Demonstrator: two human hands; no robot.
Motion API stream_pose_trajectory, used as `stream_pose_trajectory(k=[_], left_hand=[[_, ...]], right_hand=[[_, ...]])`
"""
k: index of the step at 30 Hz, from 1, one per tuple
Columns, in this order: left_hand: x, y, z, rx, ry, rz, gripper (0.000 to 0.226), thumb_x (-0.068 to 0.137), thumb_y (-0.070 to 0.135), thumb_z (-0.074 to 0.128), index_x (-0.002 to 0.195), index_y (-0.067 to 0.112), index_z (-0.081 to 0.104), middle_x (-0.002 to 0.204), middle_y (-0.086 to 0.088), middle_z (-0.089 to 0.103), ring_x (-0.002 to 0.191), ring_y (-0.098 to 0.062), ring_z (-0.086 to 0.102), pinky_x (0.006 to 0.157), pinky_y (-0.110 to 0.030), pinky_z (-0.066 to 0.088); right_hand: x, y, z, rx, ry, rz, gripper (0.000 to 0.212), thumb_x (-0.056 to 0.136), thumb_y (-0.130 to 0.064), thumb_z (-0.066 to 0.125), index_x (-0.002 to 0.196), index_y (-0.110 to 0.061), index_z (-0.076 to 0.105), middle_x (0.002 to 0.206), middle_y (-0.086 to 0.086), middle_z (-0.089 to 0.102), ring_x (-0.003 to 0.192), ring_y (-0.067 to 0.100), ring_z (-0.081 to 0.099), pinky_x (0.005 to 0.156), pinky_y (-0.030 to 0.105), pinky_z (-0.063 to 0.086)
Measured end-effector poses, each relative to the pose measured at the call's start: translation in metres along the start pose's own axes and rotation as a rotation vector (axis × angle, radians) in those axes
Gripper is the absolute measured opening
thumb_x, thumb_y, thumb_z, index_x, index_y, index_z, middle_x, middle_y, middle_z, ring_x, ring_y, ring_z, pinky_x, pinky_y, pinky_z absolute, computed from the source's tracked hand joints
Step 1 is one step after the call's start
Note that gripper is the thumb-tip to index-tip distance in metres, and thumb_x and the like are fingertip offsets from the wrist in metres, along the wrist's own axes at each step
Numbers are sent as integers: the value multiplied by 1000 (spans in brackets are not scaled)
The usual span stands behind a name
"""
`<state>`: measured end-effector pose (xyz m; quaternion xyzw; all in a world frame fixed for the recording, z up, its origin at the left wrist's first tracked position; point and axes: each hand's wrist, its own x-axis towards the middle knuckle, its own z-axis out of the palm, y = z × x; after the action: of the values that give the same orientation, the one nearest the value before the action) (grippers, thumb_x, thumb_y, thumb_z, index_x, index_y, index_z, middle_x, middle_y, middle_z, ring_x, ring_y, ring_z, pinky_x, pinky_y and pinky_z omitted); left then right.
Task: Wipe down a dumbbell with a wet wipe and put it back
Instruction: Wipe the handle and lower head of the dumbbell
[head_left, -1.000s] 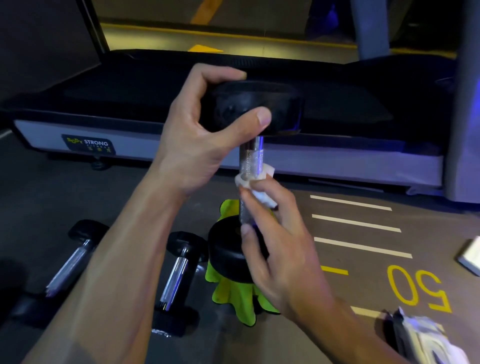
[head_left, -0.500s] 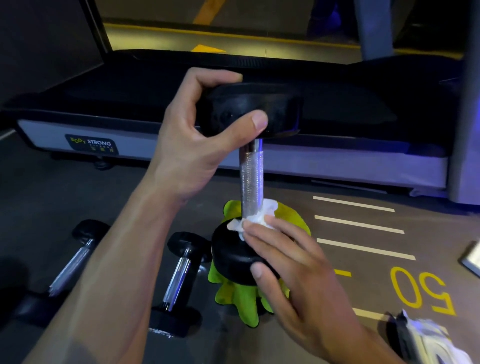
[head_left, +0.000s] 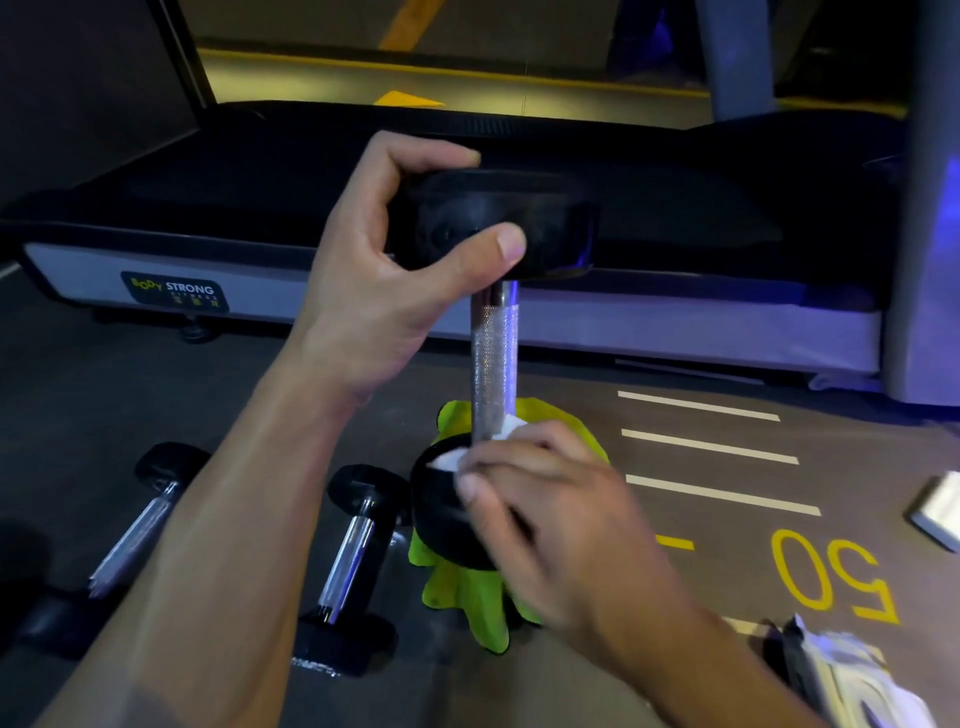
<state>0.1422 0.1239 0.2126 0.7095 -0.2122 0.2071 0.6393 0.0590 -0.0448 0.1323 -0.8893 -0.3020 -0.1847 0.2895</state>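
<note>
Fingers (head_left: 415, 156) of the left hand (head_left: 374, 291) clamp the upright black-headed, chrome-handled dumbbell (head_left: 493, 358); right hand (head_left: 550, 514) presses the white wet wipe (head_left: 506, 428) low. Loosened, it could topple.

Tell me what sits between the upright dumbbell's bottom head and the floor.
A lime-green cloth, in the head view: the dumbbell stands on it, with the cloth showing out from under its bottom head.
</note>
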Motion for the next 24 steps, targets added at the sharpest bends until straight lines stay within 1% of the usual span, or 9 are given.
stream_pose_trajectory(k=[2, 4, 7, 10, 12, 16, 19, 22, 24], left_hand=[[0, 1, 0, -15, 0, 0, 45, 80, 34, 79, 117, 21, 57, 118, 2, 63, 104, -7, 63, 91, -27, 52], [-1, 0, -1, -25, 1, -5, 46, 80, 33, 79, 118, 20, 57, 119, 0, 63, 104, -8, 63, 92, -27, 52], [0, -1, -3, -32, 1, 0, 45, 81, 32, 78, 118, 19, 57, 120, -2, 63, 105, -9, 63, 92, -28, 52], [-1, -3, -2, -43, 8, -3, 44, 81, 32, 77, 118, 19, 56, 119, -1, 63, 104, -9, 63, 92, -28, 52], [-1, -4, -2, -56, 21, -3, 44, 81, 31, 77, 118, 18, 56, 117, 1, 63, 103, -6, 63, 91, -26, 51], [0, -5, -3, -43, 4, -9, 44, 83, 32, 77, 119, 21, 56, 119, 1, 62, 104, -5, 63, 90, -26, 51], [0, -5, -3, -56, 7, -9, 43, 82, 31, 77, 118, 20, 56, 117, 3, 63, 102, -3, 64, 90, -25, 51], [1, -5, -3, -61, 20, -7, 44, 81, 31, 77, 118, 19, 56, 115, 2, 63, 100, -4, 63, 90, -25, 50], [1, -4, -3, -57, 10, -16, 44, 82, 32, 77, 118, 20, 56, 114, 3, 62, 101, -5, 63, 89, -25, 51]], right_hand=[[-6, 19, -8, 187, 57, 44, 18, 99, -21, 62, 89, -15, 76, 102, -13, 73, 99, 12, 65, 91, 29, 52], [-7, 30, -10, 288, 64, 101, 5, 92, -13, 70, 91, -16, 75, 103, -12, 68, 100, 10, 67, 85, 30, 54], [3, 40, -9, 407, 51, 178, 17, 89, -3, 72, 97, -18, 77, 108, -7, 56, 94, 20, 65, 81, 40, 58], [15, 43, -8, 428, 28, 132, 24, 89, 5, 70, 92, -16, 78, 100, -6, 56, 89, 22, 64, 77, 44, 56], [27, 40, -10, 437, 124, 117, 23, 90, 6, 71, 94, -15, 81, 99, -4, 61, 91, 20, 68, 80, 39, 58], [50, 28, -12, 404, 399, 121, 13, 91, -1, 76, 100, -9, 80, 96, -2, 66, 89, 9, 69, 79, 18, 52], [25, 28, -1, 407, 307, 108, 11, 88, -6, 80, 98, -9, 83, 97, -1, 72, 91, 7, 71, 83, 20, 55], [17, 26, -5, 436, 121, 163, 10, 85, -11, 84, 92, -18, 85, 89, -9, 72, 78, 10, 69, 70, 23, 53], [39, 26, -11, 418, 194, 132, 8, 87, -13, 82, 93, -17, 84, 87, -5, 69, 76, 12, 67, 68, 27, 53]])
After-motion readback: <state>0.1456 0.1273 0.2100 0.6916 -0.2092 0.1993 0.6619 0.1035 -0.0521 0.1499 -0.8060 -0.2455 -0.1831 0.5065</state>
